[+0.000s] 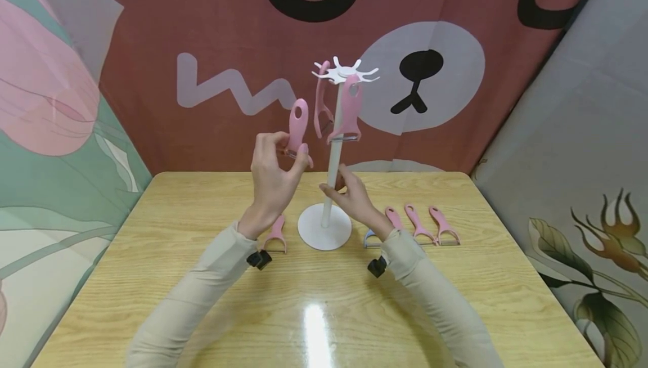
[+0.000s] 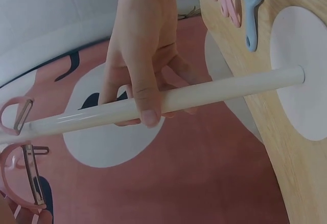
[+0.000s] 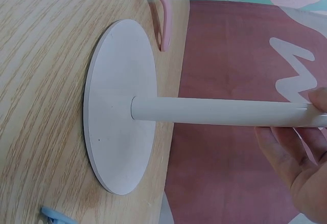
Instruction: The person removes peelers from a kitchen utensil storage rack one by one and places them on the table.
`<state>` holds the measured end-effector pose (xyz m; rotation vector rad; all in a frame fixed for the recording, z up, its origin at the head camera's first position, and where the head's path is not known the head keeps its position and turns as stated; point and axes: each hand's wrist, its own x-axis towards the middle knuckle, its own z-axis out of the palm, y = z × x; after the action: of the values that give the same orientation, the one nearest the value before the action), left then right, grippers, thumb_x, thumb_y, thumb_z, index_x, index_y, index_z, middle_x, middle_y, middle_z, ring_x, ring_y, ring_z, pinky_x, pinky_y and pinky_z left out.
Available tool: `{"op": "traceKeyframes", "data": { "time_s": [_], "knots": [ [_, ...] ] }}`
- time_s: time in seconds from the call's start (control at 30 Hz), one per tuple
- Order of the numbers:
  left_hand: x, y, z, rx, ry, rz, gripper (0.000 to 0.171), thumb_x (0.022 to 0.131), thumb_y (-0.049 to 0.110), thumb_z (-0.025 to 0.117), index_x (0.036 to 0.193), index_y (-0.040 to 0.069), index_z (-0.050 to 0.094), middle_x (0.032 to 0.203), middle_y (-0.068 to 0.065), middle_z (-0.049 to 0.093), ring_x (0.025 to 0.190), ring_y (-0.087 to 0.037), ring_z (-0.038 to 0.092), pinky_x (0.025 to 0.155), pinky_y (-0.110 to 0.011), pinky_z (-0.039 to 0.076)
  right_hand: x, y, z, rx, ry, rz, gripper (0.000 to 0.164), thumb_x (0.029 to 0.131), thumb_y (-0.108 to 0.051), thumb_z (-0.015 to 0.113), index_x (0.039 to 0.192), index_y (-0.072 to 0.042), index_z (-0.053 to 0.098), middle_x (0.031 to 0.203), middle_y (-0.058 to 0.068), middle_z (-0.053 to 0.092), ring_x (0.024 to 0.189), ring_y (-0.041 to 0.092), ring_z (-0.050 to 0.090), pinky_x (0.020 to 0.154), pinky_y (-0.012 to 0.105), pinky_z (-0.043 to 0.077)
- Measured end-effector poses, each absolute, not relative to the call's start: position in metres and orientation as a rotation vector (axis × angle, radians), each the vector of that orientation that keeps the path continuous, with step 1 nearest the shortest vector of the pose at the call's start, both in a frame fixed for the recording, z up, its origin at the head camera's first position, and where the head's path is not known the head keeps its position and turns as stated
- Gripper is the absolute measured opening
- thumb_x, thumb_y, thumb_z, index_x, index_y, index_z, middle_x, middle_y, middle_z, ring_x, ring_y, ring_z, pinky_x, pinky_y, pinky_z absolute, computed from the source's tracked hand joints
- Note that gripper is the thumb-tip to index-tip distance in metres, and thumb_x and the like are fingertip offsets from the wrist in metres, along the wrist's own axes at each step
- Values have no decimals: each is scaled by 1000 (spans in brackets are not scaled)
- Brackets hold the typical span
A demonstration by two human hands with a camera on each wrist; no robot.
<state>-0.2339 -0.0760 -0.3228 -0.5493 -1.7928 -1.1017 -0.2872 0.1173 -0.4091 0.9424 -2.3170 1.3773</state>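
The left hand (image 1: 273, 174) pinches a pink plastic Y-shaped peeler (image 1: 296, 133) near its metal blade, thumb and fingers parted only by that end; the handle points up, its hole at the top. The right hand (image 1: 352, 194) grips a smooth white round pole (image 1: 334, 161) above its flat white disc base (image 1: 310, 234) — thumb on one side, fingers on the other. At the pole's top sits a white crown of hooks (image 1: 346, 71), where 2 more pink peelers (image 1: 351, 112) hang beside the held one, 1 across the pole. On the pale wood-grain table (image 1: 385, 323), 1 pink peeler lies left of the base, partly behind the left wrist; 3 pink peelers and 1 light-blue peeler (image 2: 250, 22) lie right, partly covered by the right forearm.
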Motion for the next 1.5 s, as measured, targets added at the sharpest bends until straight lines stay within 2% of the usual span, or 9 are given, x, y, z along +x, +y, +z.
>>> {"op": "traceKeyframes", "data": {
  "time_s": [0.17,0.47,0.53,0.73,0.87,1.13,1.27,1.5],
  "knots": [
    [-234,-79,-324,-533,-1802,-1102,28,93,19,67,107,-3,57,97,-14,52,87,-27,55,79,-37,43,-287,116,-408,933,-2312,1377,23,91,-7,72,101,-3,52,73,10,56,71,24,62,64,44,52],
    [-234,-84,-329,-516,-1827,-1091,27,94,19,65,107,-3,57,96,-15,52,85,-28,53,75,-39,44,-264,111,-382,968,-2290,1396,21,89,4,69,100,7,52,73,22,57,70,37,62,63,47,51],
    [-234,-85,-330,-511,-1830,-1089,26,94,18,65,107,-3,57,96,-15,52,85,-28,52,75,-41,44,-258,110,-376,961,-2303,1391,20,90,5,69,100,7,51,74,21,57,71,36,63,64,46,52],
    [-233,-88,-330,-510,-1851,-1079,27,94,19,66,107,-3,57,95,-15,51,85,-29,52,75,-46,45,-283,114,-404,937,-2315,1388,22,91,-5,71,101,0,52,74,14,57,72,28,63,64,43,52],
    [-233,-90,-331,-488,-1864,-1063,27,93,20,67,105,-3,58,94,-15,52,85,-29,52,76,-42,44,-286,116,-409,931,-2323,1388,22,92,-9,71,100,-4,51,74,9,57,71,24,63,65,45,52],
    [-232,-92,-335,-446,-1902,-1034,26,93,21,67,103,-2,60,89,-14,50,79,-29,48,72,-35,36,-286,116,-409,927,-2326,1376,23,92,-10,72,103,-5,52,75,8,57,73,24,64,64,38,53],
    [-232,-92,-338,-426,-1918,-1037,26,91,21,69,101,-1,60,86,-14,49,77,-29,46,71,-36,34,-286,115,-410,930,-2318,1385,25,92,-9,72,105,0,53,76,9,58,73,24,65,65,41,54],
    [-232,-93,-342,-407,-1974,-1038,28,90,23,71,101,0,59,85,-14,48,76,-30,46,71,-36,33,-274,111,-399,938,-2285,1394,23,90,2,70,101,5,51,74,20,57,71,36,64,62,51,52]
  ]
}}
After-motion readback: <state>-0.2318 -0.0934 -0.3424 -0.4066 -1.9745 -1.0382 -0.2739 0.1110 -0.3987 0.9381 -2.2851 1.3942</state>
